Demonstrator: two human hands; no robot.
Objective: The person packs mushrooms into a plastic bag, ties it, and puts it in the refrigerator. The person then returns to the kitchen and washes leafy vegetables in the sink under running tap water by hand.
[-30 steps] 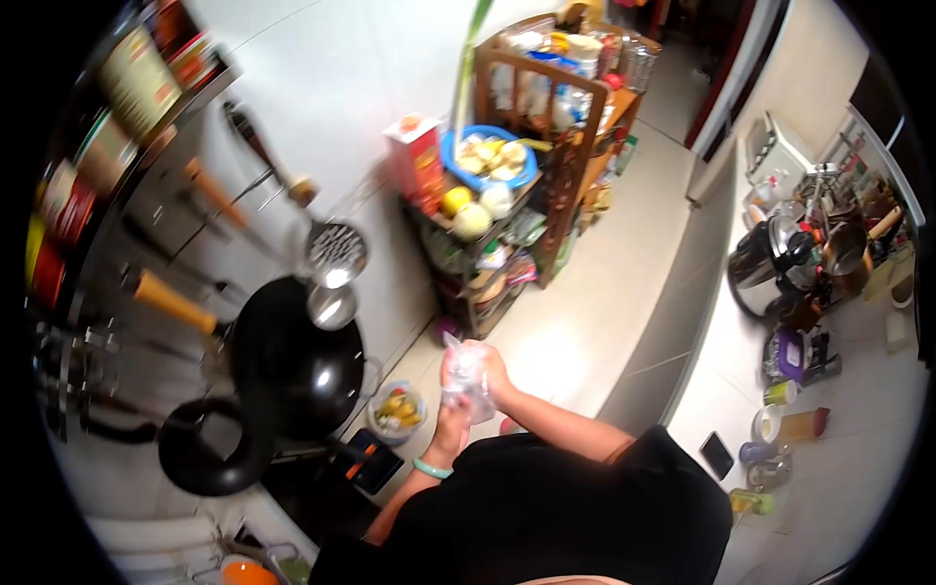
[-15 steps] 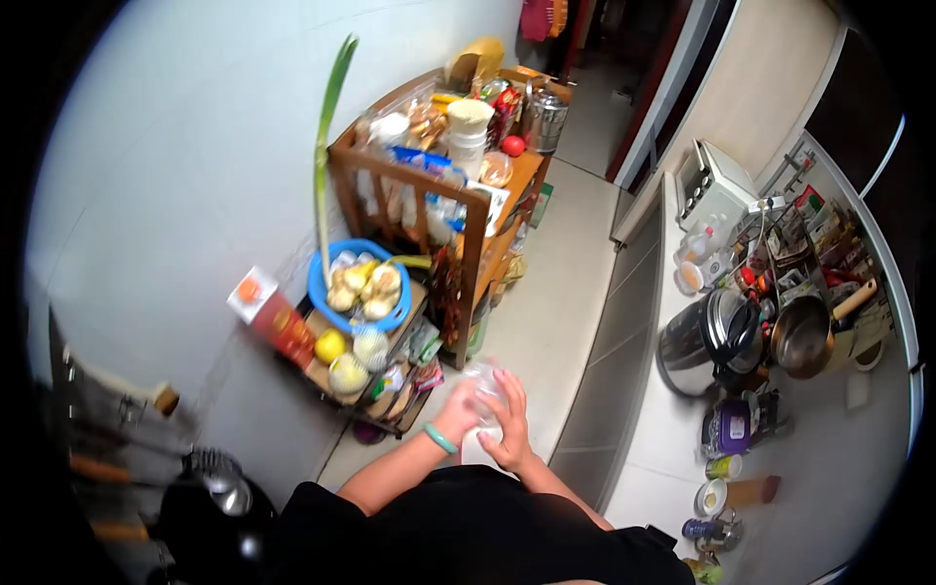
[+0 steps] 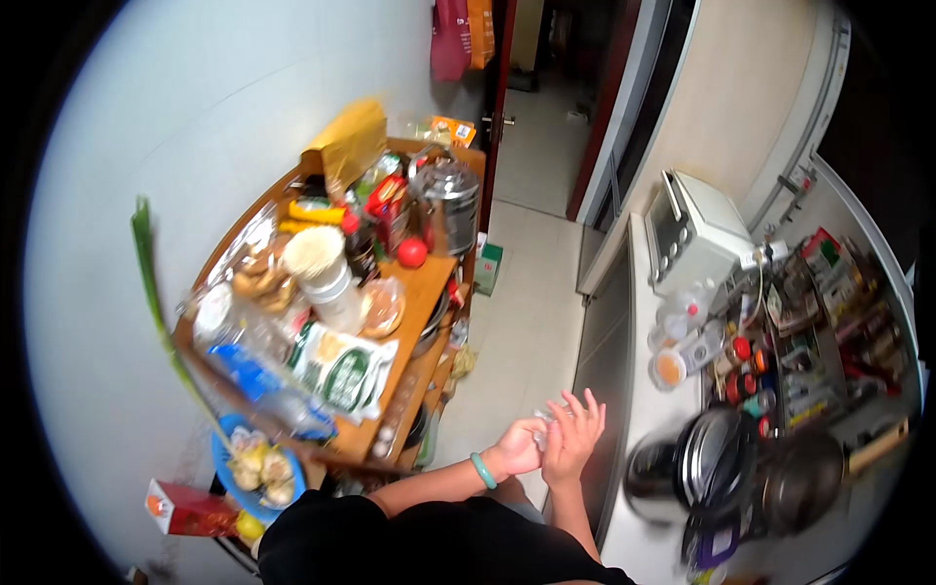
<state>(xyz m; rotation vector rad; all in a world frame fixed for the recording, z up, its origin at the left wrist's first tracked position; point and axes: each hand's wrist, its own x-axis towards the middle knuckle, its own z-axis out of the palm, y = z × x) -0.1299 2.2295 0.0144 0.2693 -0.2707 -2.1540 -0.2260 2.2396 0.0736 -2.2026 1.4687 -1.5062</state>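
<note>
On the head cam, we've got a crumpled bit of clear plastic (image 3: 542, 425) between our hands, over the pale floor (image 3: 531, 302). Our left hand (image 3: 517, 449), wearing a round pale-green bangle (image 3: 484, 471), has its fingers curled round it. Our right hand (image 3: 573, 441) has fingers fanned wide; can't tell if it's gripping any plastic too.

Ahead of left hand (image 3: 517, 448) and right hand (image 3: 573, 444), the floor (image 3: 531, 327) runs open toward the doorway (image 3: 541, 146). Left: loaded wooden shelf (image 3: 435, 300) limits sideways reach. Right: counter (image 3: 636, 414) near; pot (image 3: 655, 476) and, farther forward, oven (image 3: 697, 234) obstruct.
</note>
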